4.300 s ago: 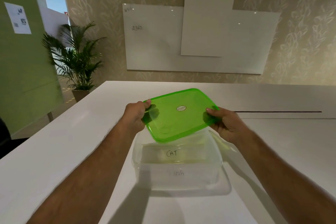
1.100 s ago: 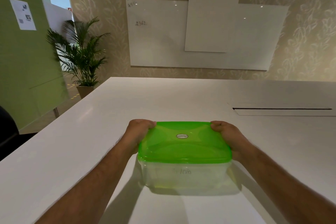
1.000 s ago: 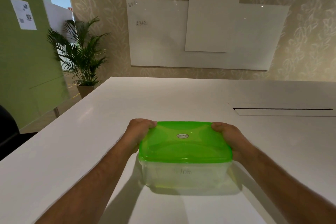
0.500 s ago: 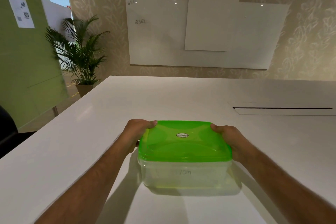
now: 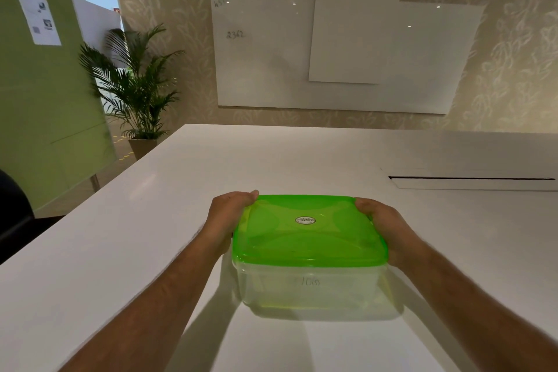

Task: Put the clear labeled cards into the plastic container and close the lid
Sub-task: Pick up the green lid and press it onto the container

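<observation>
Since 4.3 s ago, when both hands held it tilted above the open box, the green lid [image 5: 308,231] has come down and now lies flat on the plastic container [image 5: 311,290]. Left hand [image 5: 228,220]: fingers curled together over the far-left corner of the lid, thumb tip on its top edge. Right hand [image 5: 385,228]: fingers curled together round the far-right corner, palm against the side. Lid: translucent green plastic, glossy, rectangular with rounded corners, moulded relief on top and a small oval sticker [image 5: 305,220] at its centre. Container: clear, slightly cloudy plastic with rounded walls; faint handwriting [image 5: 308,282] shows through the near wall, the cards themselves not distinguishable. It rests on the smooth white table [image 5: 120,235], near the person.
</observation>
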Demonstrator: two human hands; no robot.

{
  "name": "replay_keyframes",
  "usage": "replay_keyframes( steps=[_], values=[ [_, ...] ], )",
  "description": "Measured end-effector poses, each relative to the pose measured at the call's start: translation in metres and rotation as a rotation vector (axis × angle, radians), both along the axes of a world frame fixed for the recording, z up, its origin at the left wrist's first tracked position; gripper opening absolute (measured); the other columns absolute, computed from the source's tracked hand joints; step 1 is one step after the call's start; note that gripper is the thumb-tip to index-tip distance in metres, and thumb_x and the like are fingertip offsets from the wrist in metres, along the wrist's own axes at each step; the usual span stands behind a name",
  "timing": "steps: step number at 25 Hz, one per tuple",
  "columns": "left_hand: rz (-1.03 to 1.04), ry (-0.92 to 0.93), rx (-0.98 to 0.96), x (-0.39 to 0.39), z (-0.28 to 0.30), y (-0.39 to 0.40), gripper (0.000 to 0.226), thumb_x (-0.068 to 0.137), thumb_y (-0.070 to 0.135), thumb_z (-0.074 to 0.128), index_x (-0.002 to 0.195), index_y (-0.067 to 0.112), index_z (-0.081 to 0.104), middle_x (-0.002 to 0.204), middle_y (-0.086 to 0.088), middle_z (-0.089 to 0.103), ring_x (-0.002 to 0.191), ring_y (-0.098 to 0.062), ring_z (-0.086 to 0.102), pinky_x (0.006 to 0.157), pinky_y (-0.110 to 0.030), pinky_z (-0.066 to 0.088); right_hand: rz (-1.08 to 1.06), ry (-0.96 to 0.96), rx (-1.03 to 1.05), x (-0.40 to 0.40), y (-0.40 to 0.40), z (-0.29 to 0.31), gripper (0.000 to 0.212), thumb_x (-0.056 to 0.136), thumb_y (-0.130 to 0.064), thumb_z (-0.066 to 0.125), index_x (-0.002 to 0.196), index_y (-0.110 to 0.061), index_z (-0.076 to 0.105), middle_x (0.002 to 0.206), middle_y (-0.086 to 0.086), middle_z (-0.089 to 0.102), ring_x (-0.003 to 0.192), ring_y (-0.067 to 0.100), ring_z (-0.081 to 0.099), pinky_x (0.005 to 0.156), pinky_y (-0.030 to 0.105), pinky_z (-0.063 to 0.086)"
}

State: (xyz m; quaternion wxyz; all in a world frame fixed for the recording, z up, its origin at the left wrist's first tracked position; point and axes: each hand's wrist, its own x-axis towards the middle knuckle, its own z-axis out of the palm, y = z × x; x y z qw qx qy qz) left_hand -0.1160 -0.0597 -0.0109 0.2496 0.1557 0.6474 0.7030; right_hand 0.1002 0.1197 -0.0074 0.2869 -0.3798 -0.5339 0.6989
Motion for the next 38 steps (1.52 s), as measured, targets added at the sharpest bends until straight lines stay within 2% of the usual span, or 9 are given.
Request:
replay_keyframes(
  steps=[9, 13, 15, 17, 20, 24, 30, 33, 38],
  values=[
    [0.077, -0.014, 0.026, 0.002, 0.002, 0.001, 0.016, 0.08, 0.017, 0.079, 0.089, 0.005, 0.075, 0.089, -0.011, 0.074, 0.076, -0.025, 0.069, 0.077, -0.036, 0.056, -0.046, -0.015, -0.023, 0.001, -0.006, 0.006, 0.026, 0.092, -0.021, 0.056, 0.11, -0.01, 0.07, 0.103, 0.021, 0.073, 0.09, 0.038, 0.07, 0.078, 0.049, 0.058],
    [0.08, 0.0, -0.008, 0.002, 0.004, 0.002, 0.011, 0.08, 0.016, 0.079, 0.083, 0.006, 0.074, 0.086, -0.014, 0.074, 0.077, -0.028, 0.07, 0.079, -0.041, 0.058, -0.057, 0.0, -0.04, 0.003, -0.006, 0.008, 0.019, 0.092, -0.02, 0.056, 0.101, -0.011, 0.071, 0.081, 0.013, 0.076, 0.071, 0.032, 0.072, 0.061, 0.04, 0.058],
    [0.08, 0.006, -0.008, 0.001, 0.003, 0.001, 0.009, 0.079, 0.013, 0.078, 0.083, 0.006, 0.074, 0.084, -0.014, 0.074, 0.073, -0.027, 0.071, 0.072, -0.037, 0.059, -0.046, -0.003, -0.041, 0.004, -0.009, 0.008, 0.021, 0.093, -0.019, 0.054, 0.103, -0.011, 0.07, 0.089, 0.015, 0.076, 0.075, 0.033, 0.072, 0.065, 0.042, 0.059],
    [0.07, 0.023, -0.001, 0.001, 0.001, 0.001, 0.01, 0.079, 0.01, 0.077, 0.087, 0.004, 0.076, 0.084, -0.014, 0.074, 0.07, -0.025, 0.07, 0.065, -0.03, 0.057, -0.04, -0.008, -0.021, 0.003, -0.012, 0.008, 0.025, 0.093, -0.017, 0.053, 0.11, -0.009, 0.069, 0.105, 0.019, 0.072, 0.09, 0.037, 0.069, 0.083, 0.051, 0.056],
    [0.066, 0.037, -0.003, -0.001, -0.001, 0.002, 0.012, 0.079, 0.009, 0.078, 0.089, 0.003, 0.077, 0.084, -0.013, 0.075, 0.074, -0.026, 0.071, 0.071, -0.034, 0.059, -0.049, -0.029, 0.01, 0.003, -0.014, 0.009, 0.028, 0.093, -0.015, 0.054, 0.117, -0.008, 0.067, 0.116, 0.023, 0.068, 0.105, 0.042, 0.065, 0.096, 0.059, 0.049],
    [0.052, 0.036, -0.049, -0.005, 0.0, 0.005, 0.013, 0.077, 0.015, 0.082, 0.081, 0.004, 0.075, 0.082, -0.014, 0.073, 0.073, -0.028, 0.069, 0.08, -0.046, 0.059, -0.07, -0.073, 0.031, 0.004, -0.013, 0.008, 0.03, 0.092, -0.017, 0.058, 0.116, -0.001, 0.065, 0.116, 0.029, 0.066, 0.105, 0.044, 0.065, 0.094, 0.06, 0.05],
    [0.021, 0.043, -0.09, -0.01, 0.001, 0.008, 0.021, 0.078, 0.021, 0.083, 0.077, 0.003, 0.071, 0.083, -0.019, 0.07, 0.071, -0.029, 0.066, 0.076, -0.046, 0.057, -0.05, -0.09, -0.018, 0.005, -0.01, 0.008, 0.036, 0.091, -0.022, 0.063, 0.12, -0.001, 0.062, 0.118, 0.025, 0.067, 0.109, 0.042, 0.064, 0.098, 0.058, 0.048],
    [0.0, 0.02, -0.094, -0.009, 0.002, 0.007, 0.02, 0.079, 0.022, 0.082, 0.08, 0.005, 0.072, 0.085, -0.019, 0.072, 0.073, -0.03, 0.067, 0.08, -0.051, 0.058, -0.019, -0.074, -0.079, 0.008, -0.009, 0.008, 0.034, 0.092, -0.023, 0.062, 0.119, -0.001, 0.062, 0.115, 0.024, 0.068, 0.108, 0.041, 0.065, 0.098, 0.058, 0.048],
    [-0.002, 0.01, -0.101, -0.008, 0.003, 0.007, 0.026, 0.078, 0.024, 0.083, 0.08, 0.004, 0.069, 0.083, -0.018, 0.068, 0.069, -0.028, 0.063, 0.066, -0.036, 0.051, -0.004, -0.068, -0.099, 0.008, -0.01, 0.007, 0.03, 0.093, -0.019, 0.059, 0.115, 0.002, 0.063, 0.101, 0.024, 0.073, 0.089, 0.038, 0.07, 0.082, 0.05, 0.056]
  ],
)
